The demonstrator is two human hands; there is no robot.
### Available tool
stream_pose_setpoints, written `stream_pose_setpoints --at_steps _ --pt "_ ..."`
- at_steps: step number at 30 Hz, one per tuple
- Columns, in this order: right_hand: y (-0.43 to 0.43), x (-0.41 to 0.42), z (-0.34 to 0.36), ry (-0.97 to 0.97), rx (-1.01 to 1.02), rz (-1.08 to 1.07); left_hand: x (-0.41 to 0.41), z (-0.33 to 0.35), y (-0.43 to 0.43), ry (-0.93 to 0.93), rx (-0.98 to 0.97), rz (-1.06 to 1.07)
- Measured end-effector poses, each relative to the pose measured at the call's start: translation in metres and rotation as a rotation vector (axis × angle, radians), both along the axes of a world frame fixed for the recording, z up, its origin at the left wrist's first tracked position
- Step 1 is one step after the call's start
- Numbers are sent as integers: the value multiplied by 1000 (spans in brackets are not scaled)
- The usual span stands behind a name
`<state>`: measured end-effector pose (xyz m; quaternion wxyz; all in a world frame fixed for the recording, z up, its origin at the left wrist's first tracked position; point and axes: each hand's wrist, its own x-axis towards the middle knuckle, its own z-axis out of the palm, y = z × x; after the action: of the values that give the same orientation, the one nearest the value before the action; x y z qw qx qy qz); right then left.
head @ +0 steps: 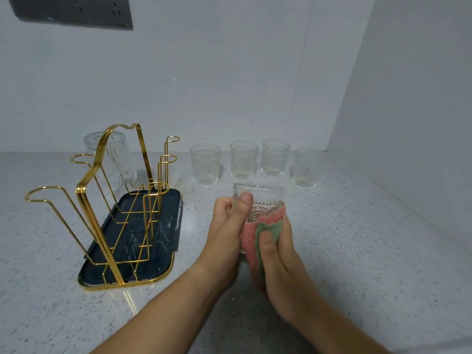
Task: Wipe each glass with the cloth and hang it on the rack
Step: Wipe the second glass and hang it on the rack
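Note:
My left hand point(228, 221) grips a clear patterned glass point(263, 200) above the counter, thumb on its side. My right hand point(277, 254) holds a pink and green cloth point(255, 241) pressed against the glass's lower part. A gold wire rack point(112, 200) on a dark tray point(163, 251) stands at the left. One glass point(115, 159) hangs upside down on a far prong of the rack. Several more glasses stand upright in a row behind my hands, from the leftmost glass point(205, 164) to the rightmost glass point(305, 167).
The speckled countertop point(357, 251) meets a white back wall and a white side wall point(408, 123) at the right. A dark socket panel point(74, 11) sits high on the wall at the left.

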<state>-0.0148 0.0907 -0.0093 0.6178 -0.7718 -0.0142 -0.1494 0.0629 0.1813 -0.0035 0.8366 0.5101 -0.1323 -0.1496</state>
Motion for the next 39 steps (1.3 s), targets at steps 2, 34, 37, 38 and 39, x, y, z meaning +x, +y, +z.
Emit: stream_pose_setpoints --at_steps 2,34,37,38,39 --pt "-3 5 7 -38 0 -19 1 3 0 47 -18 -61" --pt "0 21 5 30 -92 -48 4 6 4 201 -170 -172" --pt "-1 11 -4 45 -239 -50 2 7 6 287 -226 -200" --pt "-2 10 -4 31 -276 -53 2 8 6 312 -241 -203" --pt "-2 11 -4 14 -289 -60 1 8 7 327 -247 -213"
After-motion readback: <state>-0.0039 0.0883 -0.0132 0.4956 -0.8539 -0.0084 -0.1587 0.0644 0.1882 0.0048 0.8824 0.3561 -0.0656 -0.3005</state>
